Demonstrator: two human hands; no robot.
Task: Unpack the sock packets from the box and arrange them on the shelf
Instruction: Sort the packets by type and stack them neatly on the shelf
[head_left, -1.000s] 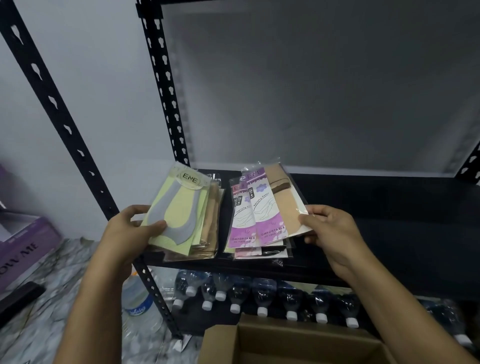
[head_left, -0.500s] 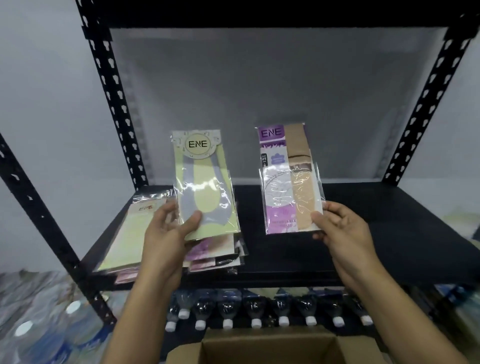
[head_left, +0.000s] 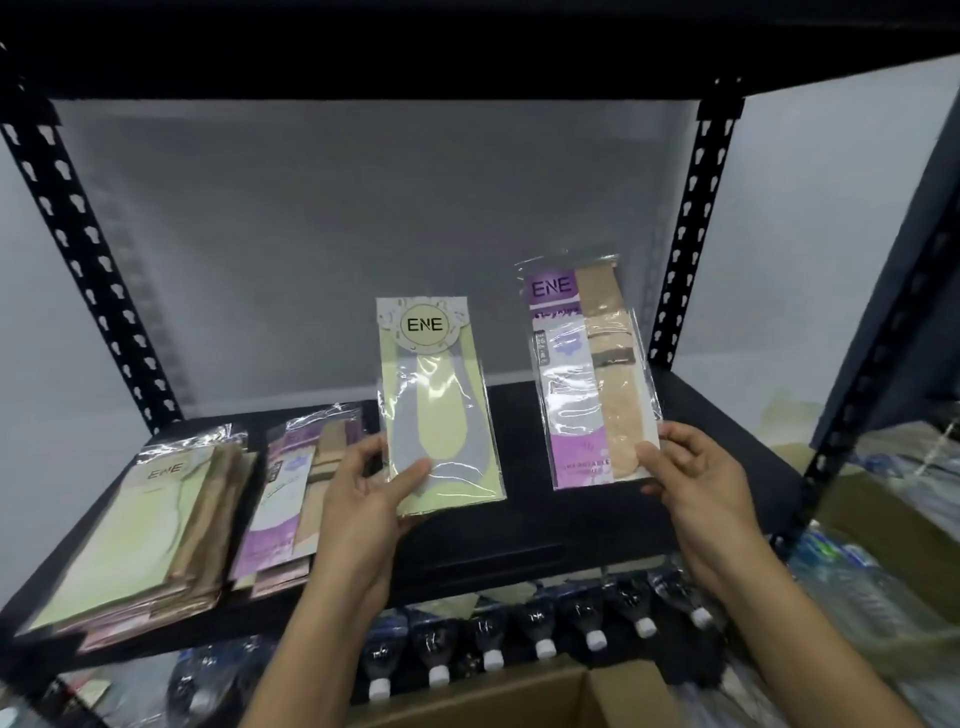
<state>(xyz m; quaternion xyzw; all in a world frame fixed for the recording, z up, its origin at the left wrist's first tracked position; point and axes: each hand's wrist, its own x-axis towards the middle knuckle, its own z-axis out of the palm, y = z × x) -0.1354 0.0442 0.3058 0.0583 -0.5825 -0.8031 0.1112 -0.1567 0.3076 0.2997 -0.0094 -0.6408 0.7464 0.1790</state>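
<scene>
Sock packets are flat, light card-backed sleeves in glossy film, likely slippery and easily creased, so a pinch near a bottom corner suits them. The left hand (head_left: 358, 499) pinches the green packet (head_left: 439, 405) at its lower left corner, thumb on the face, holding it upright above the shelf (head_left: 571, 519). The right hand (head_left: 693, 483) closes on the purple packet (head_left: 592, 374) at its lower right corner. Two stacks, green (head_left: 145, 535) and purple (head_left: 291, 493), lie at the shelf's left end; the box (head_left: 519, 696) sits below its front edge.
</scene>
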